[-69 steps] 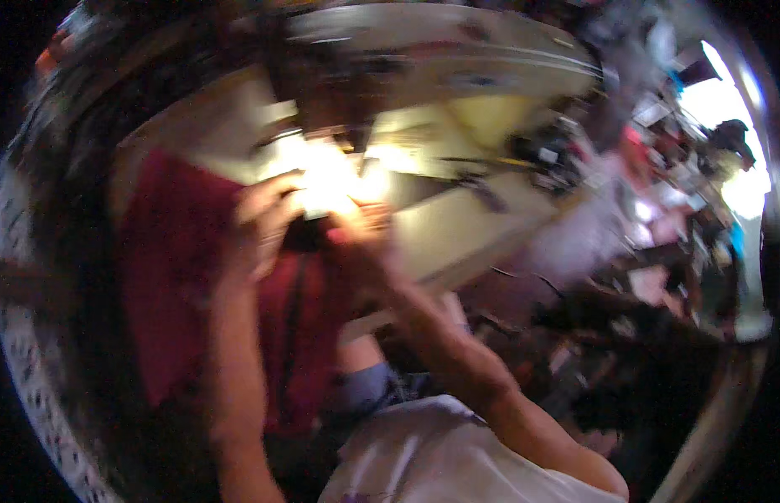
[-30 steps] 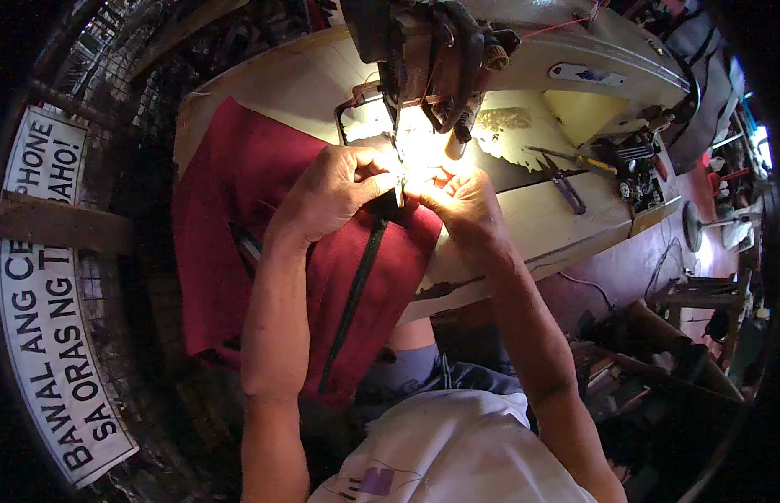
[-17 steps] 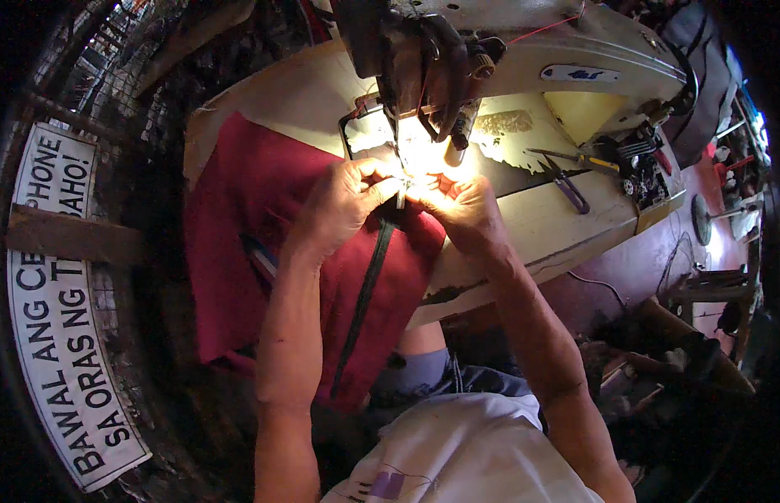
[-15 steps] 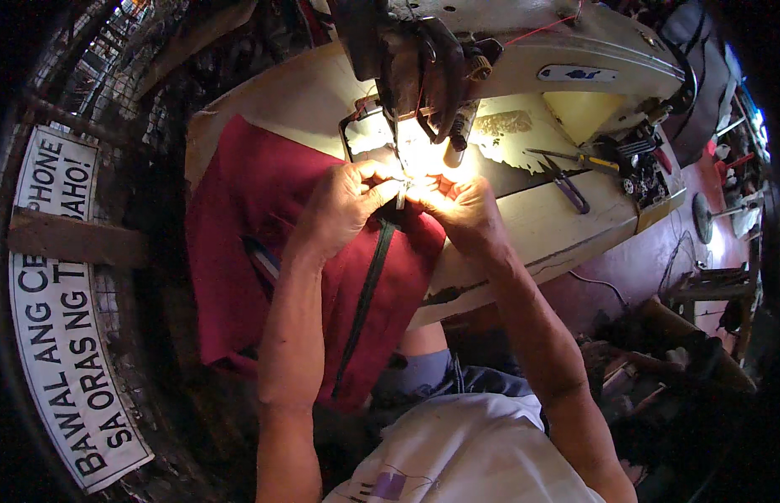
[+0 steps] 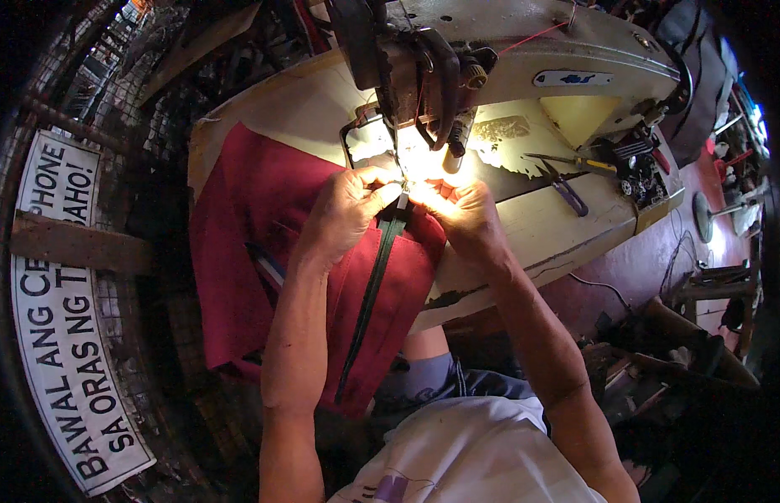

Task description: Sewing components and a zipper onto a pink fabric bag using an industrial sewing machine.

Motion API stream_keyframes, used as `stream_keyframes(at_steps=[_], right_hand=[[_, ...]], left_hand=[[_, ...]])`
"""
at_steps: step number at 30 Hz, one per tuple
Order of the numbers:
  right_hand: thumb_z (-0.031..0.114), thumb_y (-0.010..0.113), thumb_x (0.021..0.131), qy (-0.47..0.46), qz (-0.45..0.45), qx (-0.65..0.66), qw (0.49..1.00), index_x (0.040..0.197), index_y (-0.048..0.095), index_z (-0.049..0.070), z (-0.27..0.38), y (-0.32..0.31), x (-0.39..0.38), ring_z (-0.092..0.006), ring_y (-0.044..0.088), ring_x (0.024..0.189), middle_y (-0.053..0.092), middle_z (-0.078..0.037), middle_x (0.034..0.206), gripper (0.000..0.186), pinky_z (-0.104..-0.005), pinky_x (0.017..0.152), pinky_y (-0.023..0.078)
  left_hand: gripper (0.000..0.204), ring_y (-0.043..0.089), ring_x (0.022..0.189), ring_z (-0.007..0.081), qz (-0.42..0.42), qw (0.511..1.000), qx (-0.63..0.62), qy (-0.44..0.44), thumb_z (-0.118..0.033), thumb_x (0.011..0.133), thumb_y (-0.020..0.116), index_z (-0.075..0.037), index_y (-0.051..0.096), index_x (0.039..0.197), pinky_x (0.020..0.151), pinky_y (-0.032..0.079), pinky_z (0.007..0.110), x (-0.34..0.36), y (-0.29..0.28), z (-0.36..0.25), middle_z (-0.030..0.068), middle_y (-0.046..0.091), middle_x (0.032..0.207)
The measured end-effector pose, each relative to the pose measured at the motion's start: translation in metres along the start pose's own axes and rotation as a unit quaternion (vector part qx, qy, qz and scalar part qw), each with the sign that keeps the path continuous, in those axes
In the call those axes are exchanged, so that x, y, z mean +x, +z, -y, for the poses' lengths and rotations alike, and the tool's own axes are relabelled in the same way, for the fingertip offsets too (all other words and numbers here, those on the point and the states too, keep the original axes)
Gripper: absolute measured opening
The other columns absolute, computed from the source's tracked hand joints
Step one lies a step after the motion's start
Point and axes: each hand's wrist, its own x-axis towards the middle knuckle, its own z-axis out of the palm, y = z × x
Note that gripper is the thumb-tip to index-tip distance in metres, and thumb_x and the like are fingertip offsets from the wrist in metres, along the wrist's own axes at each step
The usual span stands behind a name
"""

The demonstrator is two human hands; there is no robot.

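Observation:
My left hand (image 5: 348, 210) pinches at the top end of a dark zipper (image 5: 365, 308) sewn on red fabric (image 5: 243, 180), where a small metal piece (image 5: 403, 200) shows, probably the slider. My right hand (image 5: 464, 216) closes from the other side on the same spot; glare hides its fingertips and exactly what they grip. Both hands are just below the needle area of a cream sewing machine (image 5: 629, 71), under its bright lamp. The fabric lies over the left part of the table (image 5: 524, 245) and hangs over the front edge toward my lap.
Snips (image 5: 568, 191), yellow-handled scissors (image 5: 595, 166) and small metal parts (image 5: 650, 180) lie right of the needle area. A wire mesh with a white sign (image 5: 76, 369) and a wooden slat (image 5: 76, 243) stands at left. Clutter, a cable and wooden pieces (image 5: 708, 293) are at lower right.
The view has steadied from a blurred swing. Since then both hands stay together at the zipper end, shifting slightly; more of the zipper's upper tape now shows between them.

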Motion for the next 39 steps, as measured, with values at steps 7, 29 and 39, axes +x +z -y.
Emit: stream_keyframes(at_steps=[7, 29, 39], right_hand=[[0.009, 0.066, 0.092, 0.018, 0.007, 0.008, 1.0, 0.104, 0.071, -0.003, -0.002, 0.001, 0.001, -0.0069, 0.06, 0.08, 0.071, -0.003, 0.091, 0.018, -0.0244, 0.069, 0.05], [0.003, 0.067, 0.088, 0.015, -0.095, -0.033, 0.995, 0.1, 0.073, -0.004, -0.006, 0.009, -0.002, -0.0057, 0.058, 0.073, 0.071, -0.002, 0.085, 0.016, -0.0235, 0.062, 0.048], [0.02, 0.077, 0.083, -0.16, -0.148, -0.263, 0.94, 0.104, 0.052, 0.005, 0.002, 0.02, -0.025, -0.0259, 0.061, 0.072, 0.061, -0.014, 0.085, 0.036, -0.0362, 0.062, 0.051]], left_hand=[[0.021, 0.064, 0.089, 0.01, -0.02, 0.998, 0.033, -0.056, -0.009, 0.096, 0.056, 0.003, 0.068, 0.109, 0.084, 0.05, 0.026, 0.0, -0.001, 0.001, 0.0061, 0.071, 0.101], [0.014, 0.055, 0.065, 0.0042, -0.051, 0.998, -0.039, -0.026, -0.01, 0.095, 0.058, -0.003, 0.07, 0.09, 0.058, 0.044, 0.021, 0.007, 0.012, 0.002, -0.0013, 0.065, 0.078], [0.016, 0.061, 0.075, 0.0061, -0.052, 0.997, -0.053, -0.007, -0.011, 0.095, 0.06, 0.0, 0.069, 0.103, 0.067, 0.049, 0.021, 0.004, 0.007, 0.01, 0.0017, 0.07, 0.088]])
